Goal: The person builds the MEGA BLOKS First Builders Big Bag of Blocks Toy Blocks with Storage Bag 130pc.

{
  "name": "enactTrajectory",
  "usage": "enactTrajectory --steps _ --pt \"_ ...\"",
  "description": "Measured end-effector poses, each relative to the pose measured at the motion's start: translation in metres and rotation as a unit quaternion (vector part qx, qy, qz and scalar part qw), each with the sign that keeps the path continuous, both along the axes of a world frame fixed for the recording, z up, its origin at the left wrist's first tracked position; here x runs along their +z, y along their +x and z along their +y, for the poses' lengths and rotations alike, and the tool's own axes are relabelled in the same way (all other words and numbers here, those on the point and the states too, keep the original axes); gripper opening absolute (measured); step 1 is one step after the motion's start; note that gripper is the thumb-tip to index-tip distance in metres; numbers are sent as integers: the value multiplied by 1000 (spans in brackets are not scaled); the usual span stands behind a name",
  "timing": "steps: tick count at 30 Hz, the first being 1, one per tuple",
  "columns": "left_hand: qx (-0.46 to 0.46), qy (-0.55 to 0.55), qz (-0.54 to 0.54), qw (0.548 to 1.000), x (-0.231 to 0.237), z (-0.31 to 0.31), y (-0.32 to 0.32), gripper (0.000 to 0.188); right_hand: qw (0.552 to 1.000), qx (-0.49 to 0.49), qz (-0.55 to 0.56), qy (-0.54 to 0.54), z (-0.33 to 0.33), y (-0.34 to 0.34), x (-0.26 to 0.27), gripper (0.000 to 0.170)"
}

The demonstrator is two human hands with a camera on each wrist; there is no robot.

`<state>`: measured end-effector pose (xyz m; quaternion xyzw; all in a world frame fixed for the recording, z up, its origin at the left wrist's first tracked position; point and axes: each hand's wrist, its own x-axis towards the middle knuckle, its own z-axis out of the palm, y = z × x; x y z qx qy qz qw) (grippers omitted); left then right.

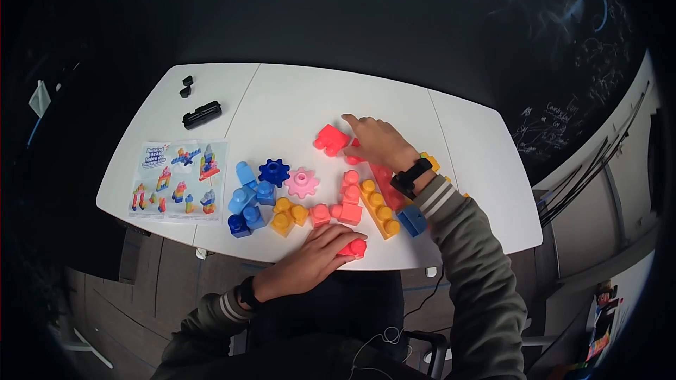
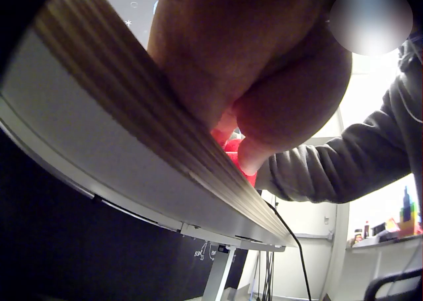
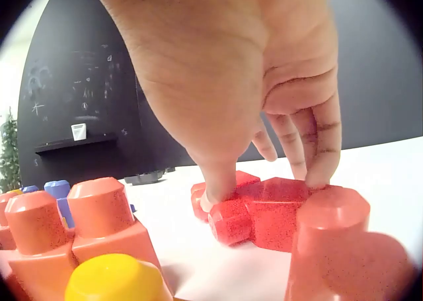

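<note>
Along the near edge of the white desk (image 1: 486, 190), the left hand (image 1: 303, 266) held a small red plastic block with a rounded stud (image 1: 358, 247), its fingers curled over the piece and its thumb set against it. Farther across, the right hand (image 1: 384, 142) arched above a glossy red plastic block with faceted studs (image 3: 281, 215), which lay on the desktop partly hidden beneath the palm. The thumb touched red plastic and the fingers spread toward the other end, about half extended; whether they had closed on it could not be told. An angular red plastic block (image 1: 329, 138) lay just to the left of this hand. Between the hands stood a stepped group of coral-red plastic blocks (image 1: 348, 212), with a long yellow plastic block with a row of round studs (image 1: 380, 209) beside it. Farther left lay a pale pink plastic gear (image 1: 301, 183), a navy-blue plastic gear (image 1: 274, 172) and a cluster of bright blue plastic blocks (image 1: 244, 200). Judged by appearance, the red pieces were probably hollow, hence light, stiff and not fragile, though their smooth faces might have proved slightly slippery. Opposite flat sides of the body seemed the best place for thumb and fingers, leaving stud and underside uncovered.
</note>
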<state>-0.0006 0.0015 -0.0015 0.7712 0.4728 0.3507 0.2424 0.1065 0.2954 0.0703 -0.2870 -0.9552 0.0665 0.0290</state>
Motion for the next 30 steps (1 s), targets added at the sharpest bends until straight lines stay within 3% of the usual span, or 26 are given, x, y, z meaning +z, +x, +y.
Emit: enactTrajectory --steps 7,11,17,22,30 --pt "2 -1 -10 1000 4 -1 -1 46 999 -23 1 -48 -1 -2 17 82" --pt "-2 -9 -16 1000 3 -1 -1 47 999 22 9 -39 9 -2 7 84" --pt "-8 2 -23 1000 -2 1 -1 46 998 25 52 -33 12 -20 -8 67" --pt "-9 6 -23 1000 -1 0 -1 46 1000 11 15 -4 15 -31 -13 50" --pt "6 2 -40 999 1 -1 -1 47 995 26 85 -48 17 -33 -10 43"
